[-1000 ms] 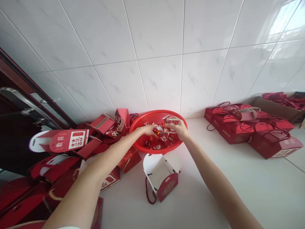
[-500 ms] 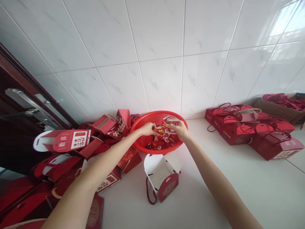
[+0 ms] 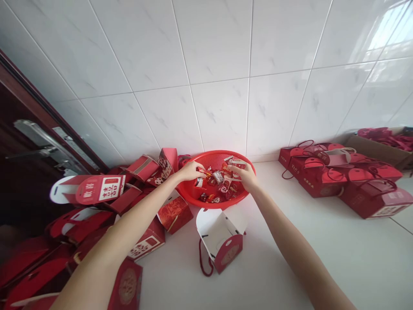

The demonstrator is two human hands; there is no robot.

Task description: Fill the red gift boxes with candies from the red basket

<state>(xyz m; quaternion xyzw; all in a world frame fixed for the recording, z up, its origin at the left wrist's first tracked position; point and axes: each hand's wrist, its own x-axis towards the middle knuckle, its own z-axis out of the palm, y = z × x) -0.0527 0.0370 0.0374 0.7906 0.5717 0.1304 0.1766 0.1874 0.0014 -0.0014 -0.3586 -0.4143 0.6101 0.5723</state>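
A red plastic basket [image 3: 215, 202] stands against the wall with several wrapped candies [image 3: 222, 188] inside, mostly red with some white and silver. My left hand [image 3: 190, 171] is over its left side, fingers closed on a small red-and-orange wrapped candy [image 3: 202, 171]. Over the right side, my right hand [image 3: 247, 176] has its fingers curled round red-and-white wrapped candies; the palm side is hidden. In front of the basket sits a red gift box [image 3: 228, 254] with its top open, a white inside and a dark red cord handle.
Many red gift boxes [image 3: 103, 188] are heaped on the left, beside a dark door with a metal handle [image 3: 38, 137]. Closed red boxes with cords [image 3: 318, 174] stand at the right. A cardboard box [image 3: 371, 148] with red items is beyond them. White tiles line the wall.
My left hand has moved left, away from my right hand, with the red-and-orange candy in its fingers. More candies show between the hands. The open box has stayed in place.
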